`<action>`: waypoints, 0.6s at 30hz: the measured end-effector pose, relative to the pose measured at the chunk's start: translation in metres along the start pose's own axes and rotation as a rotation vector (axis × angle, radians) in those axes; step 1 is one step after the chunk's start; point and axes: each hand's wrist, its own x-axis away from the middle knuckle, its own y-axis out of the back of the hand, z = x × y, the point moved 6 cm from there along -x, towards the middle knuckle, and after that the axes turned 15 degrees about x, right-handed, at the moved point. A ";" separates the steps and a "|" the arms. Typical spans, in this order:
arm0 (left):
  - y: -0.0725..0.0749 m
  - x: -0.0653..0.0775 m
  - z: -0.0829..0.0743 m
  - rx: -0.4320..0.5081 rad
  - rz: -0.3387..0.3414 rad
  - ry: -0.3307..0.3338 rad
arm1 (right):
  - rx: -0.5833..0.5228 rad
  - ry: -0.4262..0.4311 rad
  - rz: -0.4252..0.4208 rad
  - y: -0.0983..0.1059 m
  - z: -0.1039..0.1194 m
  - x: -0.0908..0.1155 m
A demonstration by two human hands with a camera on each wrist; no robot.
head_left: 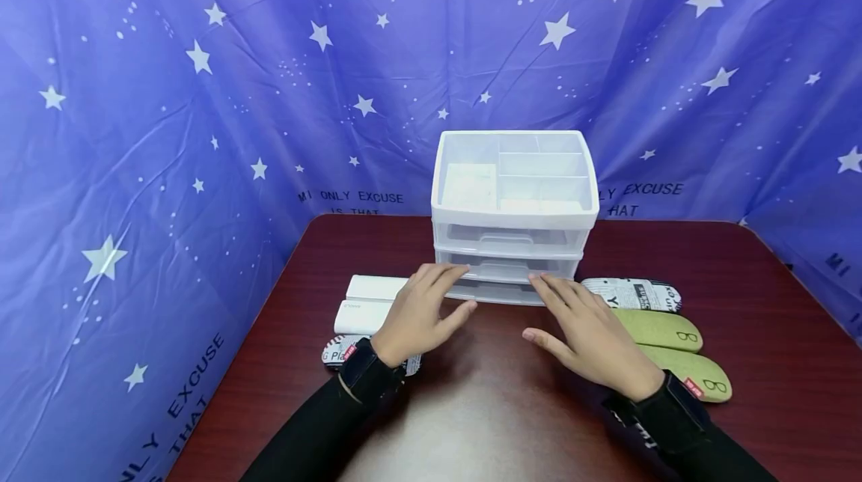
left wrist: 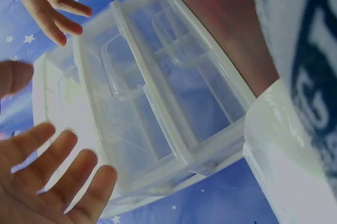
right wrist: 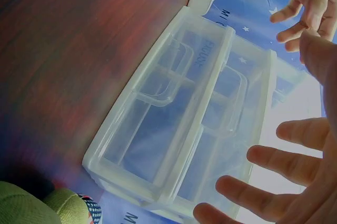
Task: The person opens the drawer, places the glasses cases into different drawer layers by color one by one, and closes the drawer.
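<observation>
A white drawer organizer (head_left: 515, 216) with clear drawers and a divided top tray stands at the back middle of the table. In front of its left side is my left hand (head_left: 420, 310), fingers spread and holding nothing. My right hand (head_left: 586, 325) hovers before the right side, its fingers also extended around nothing. From the left wrist view, the clear drawers (left wrist: 142, 87) look pushed in, and a gap shows between the left fingertips and them. The right wrist view likewise shows the right fingers (right wrist: 284, 163) apart from the drawer fronts (right wrist: 158, 92).
Left of the organizer lie two white cases (head_left: 364, 315) and a newsprint-patterned case (head_left: 335, 352), partly behind the left wrist. On the right are another newsprint-patterned case (head_left: 633, 293) and two green glasses cases (head_left: 663, 328). A starry blue curtain (head_left: 377, 55) hangs behind the dark red table (head_left: 774, 332).
</observation>
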 end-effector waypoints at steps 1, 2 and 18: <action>0.002 -0.001 0.002 0.019 -0.026 0.007 | -0.004 0.002 -0.003 0.001 0.000 -0.001; 0.004 -0.001 0.003 0.036 -0.051 0.013 | -0.007 0.005 -0.006 0.001 0.000 -0.001; 0.031 -0.013 0.022 0.441 -0.439 0.030 | -0.065 0.012 -0.398 0.029 -0.003 -0.021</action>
